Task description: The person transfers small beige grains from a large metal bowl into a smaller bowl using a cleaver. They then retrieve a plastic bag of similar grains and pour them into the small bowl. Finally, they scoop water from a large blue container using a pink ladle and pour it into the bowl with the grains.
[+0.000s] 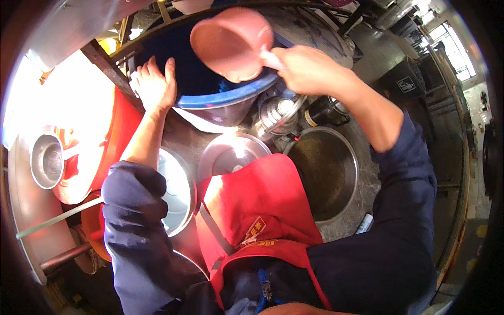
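Observation:
A pink plastic dipper [252, 35] hangs tilted over a large tub with a blue rim [228, 98]. My right hand [305, 69] grips the dipper by its short handle. The dipper's mouth faces left, and its cup looks slightly blurred. Inside the tub it is dark blue, and I cannot tell what it holds. My left hand [159, 84] is at the tub's left side, fingers extended and thumb apart. A small white thing [134, 84] shows behind that hand; what it is stays unclear.
Below the tub stand a clear lidded container [232, 151], a wide metal pot [327, 177], a silver vessel [277, 114] and a dark bottle [327, 112]. A pale-filled basin [175, 189] is by my left arm. Further left are a red tub [122, 118] and a metal ladle [47, 159].

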Action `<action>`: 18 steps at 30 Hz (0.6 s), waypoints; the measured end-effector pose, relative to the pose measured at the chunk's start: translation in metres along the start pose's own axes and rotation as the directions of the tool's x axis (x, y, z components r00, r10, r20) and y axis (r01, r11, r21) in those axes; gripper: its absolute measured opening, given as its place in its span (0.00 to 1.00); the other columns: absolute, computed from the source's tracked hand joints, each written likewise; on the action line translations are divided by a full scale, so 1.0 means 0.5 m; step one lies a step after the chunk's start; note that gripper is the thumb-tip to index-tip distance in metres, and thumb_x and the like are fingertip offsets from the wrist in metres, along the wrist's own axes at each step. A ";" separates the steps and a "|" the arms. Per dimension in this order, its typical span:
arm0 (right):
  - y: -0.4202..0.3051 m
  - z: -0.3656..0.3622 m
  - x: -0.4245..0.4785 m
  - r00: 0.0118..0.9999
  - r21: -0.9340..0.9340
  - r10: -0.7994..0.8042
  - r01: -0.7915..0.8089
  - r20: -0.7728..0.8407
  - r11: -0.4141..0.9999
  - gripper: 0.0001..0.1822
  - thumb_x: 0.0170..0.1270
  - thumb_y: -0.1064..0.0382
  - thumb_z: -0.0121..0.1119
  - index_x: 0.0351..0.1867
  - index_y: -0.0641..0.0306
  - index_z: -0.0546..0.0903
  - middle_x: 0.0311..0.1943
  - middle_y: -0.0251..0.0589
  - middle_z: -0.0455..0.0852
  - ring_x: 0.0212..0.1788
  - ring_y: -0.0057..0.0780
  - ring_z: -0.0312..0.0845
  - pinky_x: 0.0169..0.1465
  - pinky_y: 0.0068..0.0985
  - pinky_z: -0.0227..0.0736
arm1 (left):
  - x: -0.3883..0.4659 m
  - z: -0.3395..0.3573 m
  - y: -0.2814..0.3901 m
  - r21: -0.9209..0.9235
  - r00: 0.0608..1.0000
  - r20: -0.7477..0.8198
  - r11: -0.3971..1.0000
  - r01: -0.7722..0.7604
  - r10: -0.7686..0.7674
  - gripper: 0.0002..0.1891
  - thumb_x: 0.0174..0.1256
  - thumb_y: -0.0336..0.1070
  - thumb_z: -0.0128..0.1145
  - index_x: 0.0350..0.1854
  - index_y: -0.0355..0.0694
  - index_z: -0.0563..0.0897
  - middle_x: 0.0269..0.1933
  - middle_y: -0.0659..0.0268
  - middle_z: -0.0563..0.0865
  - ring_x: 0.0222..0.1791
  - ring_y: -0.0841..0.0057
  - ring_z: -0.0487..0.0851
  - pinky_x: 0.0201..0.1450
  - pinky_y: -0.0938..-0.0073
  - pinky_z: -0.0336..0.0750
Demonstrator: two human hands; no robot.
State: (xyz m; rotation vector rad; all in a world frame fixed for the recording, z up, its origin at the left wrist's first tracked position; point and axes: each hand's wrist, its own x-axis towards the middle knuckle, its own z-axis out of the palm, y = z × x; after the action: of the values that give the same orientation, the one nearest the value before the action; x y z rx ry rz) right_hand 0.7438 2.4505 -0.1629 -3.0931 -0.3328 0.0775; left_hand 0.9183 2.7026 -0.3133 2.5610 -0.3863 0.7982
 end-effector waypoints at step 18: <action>0.043 0.396 0.502 0.973 0.070 -0.123 0.111 0.196 0.991 0.16 0.66 0.59 0.47 0.53 0.57 0.76 0.47 0.52 0.80 0.47 0.46 0.77 0.49 0.31 0.71 | -0.002 -0.004 0.015 0.037 0.996 0.094 0.999 -0.004 0.000 0.34 0.65 0.59 0.46 0.61 0.34 0.68 0.60 0.51 0.72 0.66 0.57 0.63 0.70 0.56 0.47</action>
State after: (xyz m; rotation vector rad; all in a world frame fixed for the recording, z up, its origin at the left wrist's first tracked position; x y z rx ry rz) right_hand 0.9828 2.4877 -0.3728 -3.0050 -0.5086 0.3891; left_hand 0.9139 2.6972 -0.3100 2.6396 -0.4068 0.6936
